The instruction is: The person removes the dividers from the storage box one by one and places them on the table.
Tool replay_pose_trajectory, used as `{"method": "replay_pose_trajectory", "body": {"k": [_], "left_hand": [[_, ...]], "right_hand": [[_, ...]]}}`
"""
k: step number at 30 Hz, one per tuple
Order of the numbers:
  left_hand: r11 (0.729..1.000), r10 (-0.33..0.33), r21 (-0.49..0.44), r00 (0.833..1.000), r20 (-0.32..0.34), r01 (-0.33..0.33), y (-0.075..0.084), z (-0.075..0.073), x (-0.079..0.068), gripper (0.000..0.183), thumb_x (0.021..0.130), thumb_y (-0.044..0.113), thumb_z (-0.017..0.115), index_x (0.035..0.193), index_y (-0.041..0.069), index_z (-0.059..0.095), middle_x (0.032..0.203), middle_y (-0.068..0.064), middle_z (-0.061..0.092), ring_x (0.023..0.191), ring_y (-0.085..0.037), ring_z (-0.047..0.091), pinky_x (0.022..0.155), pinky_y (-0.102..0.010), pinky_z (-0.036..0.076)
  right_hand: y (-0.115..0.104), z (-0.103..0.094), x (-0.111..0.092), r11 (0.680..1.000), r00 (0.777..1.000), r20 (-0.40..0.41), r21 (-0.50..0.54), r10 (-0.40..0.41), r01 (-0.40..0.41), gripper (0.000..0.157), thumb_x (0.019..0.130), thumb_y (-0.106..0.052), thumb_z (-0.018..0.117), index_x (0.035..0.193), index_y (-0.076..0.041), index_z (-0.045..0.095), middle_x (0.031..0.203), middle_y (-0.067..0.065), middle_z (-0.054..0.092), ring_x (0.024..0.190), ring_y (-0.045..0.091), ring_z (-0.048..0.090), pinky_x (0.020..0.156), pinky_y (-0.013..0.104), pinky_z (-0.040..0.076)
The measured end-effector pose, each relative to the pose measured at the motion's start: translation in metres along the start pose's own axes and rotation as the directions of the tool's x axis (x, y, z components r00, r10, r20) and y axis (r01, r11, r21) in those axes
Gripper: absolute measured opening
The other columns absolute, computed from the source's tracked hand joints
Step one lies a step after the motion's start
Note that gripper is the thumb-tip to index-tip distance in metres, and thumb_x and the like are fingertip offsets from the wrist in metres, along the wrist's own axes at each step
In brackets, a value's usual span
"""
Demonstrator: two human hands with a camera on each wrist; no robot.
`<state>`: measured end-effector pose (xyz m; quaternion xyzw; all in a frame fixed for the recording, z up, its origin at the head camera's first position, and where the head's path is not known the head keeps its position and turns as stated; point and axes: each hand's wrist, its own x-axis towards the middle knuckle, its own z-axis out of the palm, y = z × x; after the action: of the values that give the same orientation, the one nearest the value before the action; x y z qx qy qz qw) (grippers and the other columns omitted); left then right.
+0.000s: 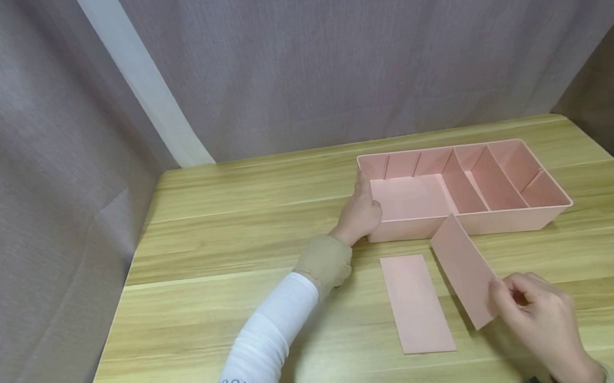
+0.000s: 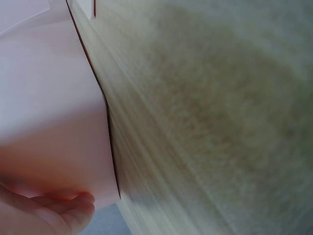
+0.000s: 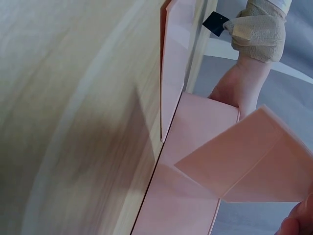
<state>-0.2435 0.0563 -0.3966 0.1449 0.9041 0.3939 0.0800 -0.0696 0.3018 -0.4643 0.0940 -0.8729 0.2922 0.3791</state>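
A long pink divided box (image 1: 460, 225) rests near the back of the table. My left hand (image 1: 360, 211) grips its left end, fingers along the outer side and the thumb at the front corner; in the left wrist view, curled fingers (image 2: 73, 210) lie against the pink wall. Between thumb and fingers, my right hand (image 1: 541, 314) pinches one end of a flat pink divider (image 1: 466, 275). Tilted, that divider has its far corner overlapping the box's front rim in the head view. A second pink divider (image 1: 418, 304) lies flat on the table in front of the box.
Two upright partitions, including one partition (image 1: 497, 179), stand in the right part of the box. The wood-grain table (image 1: 205, 226) extends left of it. Grey curtains (image 1: 327, 60) hang behind and beside the table.
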Motion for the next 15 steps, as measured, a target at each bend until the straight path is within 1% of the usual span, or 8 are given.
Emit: {"method": "replay_pose_trajectory", "body": {"k": [4, 8, 10, 11, 15], "left_hand": [[1.0, -0.001, -0.001, 1.0, -0.002, 0.001, 0.0, 0.0, 0.0, 0.071, 0.088, 0.01, 0.035, 0.141, 0.008, -0.012, 0.149, -0.012, -0.001, 0.041, -0.015, 0.034, 0.035, -0.026, 0.036], [1.0, -0.007, 0.0, 1.0, -0.002, 0.007, 0.0, 0.001, 0.0, 0.071, 0.088, 0.01, 0.036, 0.141, 0.009, -0.012, 0.149, -0.012, 0.0, 0.039, -0.013, 0.031, 0.034, -0.026, 0.035], [1.0, -0.01, -0.002, 1.0, -0.001, 0.01, 0.0, 0.001, 0.0, 0.071, 0.088, 0.01, 0.036, 0.141, 0.009, -0.012, 0.15, -0.012, 0.0, 0.038, -0.013, 0.031, 0.033, -0.026, 0.034], [1.0, -0.013, -0.002, 1.0, -0.001, 0.013, 0.0, 0.0, 0.0, 0.072, 0.088, 0.01, 0.036, 0.141, 0.009, -0.012, 0.15, -0.012, 0.0, 0.038, -0.013, 0.031, 0.033, -0.026, 0.034], [1.0, -0.016, 0.002, 1.0, 0.004, 0.016, 0.001, 0.0, 0.0, 0.071, 0.088, 0.01, 0.036, 0.141, 0.009, -0.012, 0.15, -0.011, -0.001, 0.038, -0.012, 0.031, 0.032, -0.025, 0.034]], "right_hand": [[-0.001, 0.0, -0.001, 1.0, 1.0, 0.01, 0.003, -0.006, 0.006, 0.031, 0.07, -0.006, 0.062, 0.052, -0.028, 0.049, 0.054, -0.009, 0.048, 0.053, -0.009, 0.032, 0.045, 0.009, 0.026], [-0.045, -0.012, 0.019, 1.0, 0.999, 0.032, 0.009, -0.012, 0.011, 0.029, 0.071, -0.005, 0.059, 0.049, -0.021, 0.048, 0.051, -0.007, 0.045, 0.052, -0.011, 0.029, 0.042, 0.01, 0.024], [-0.064, -0.016, 0.027, 1.0, 1.0, 0.026, 0.023, -0.011, 0.01, 0.029, 0.071, -0.004, 0.057, 0.049, -0.02, 0.047, 0.052, -0.011, 0.043, 0.052, -0.012, 0.028, 0.042, 0.009, 0.023], [-0.074, -0.019, 0.032, 1.0, 0.999, 0.033, 0.024, -0.005, 0.005, 0.028, 0.071, -0.004, 0.056, 0.048, -0.018, 0.046, 0.052, -0.01, 0.043, 0.052, -0.013, 0.027, 0.041, 0.009, 0.023], [-0.076, -0.02, 0.032, 1.0, 0.999, 0.045, 0.014, 0.009, -0.01, 0.028, 0.07, -0.003, 0.057, 0.049, -0.018, 0.046, 0.051, -0.011, 0.041, 0.052, -0.013, 0.026, 0.041, 0.01, 0.022]]}}
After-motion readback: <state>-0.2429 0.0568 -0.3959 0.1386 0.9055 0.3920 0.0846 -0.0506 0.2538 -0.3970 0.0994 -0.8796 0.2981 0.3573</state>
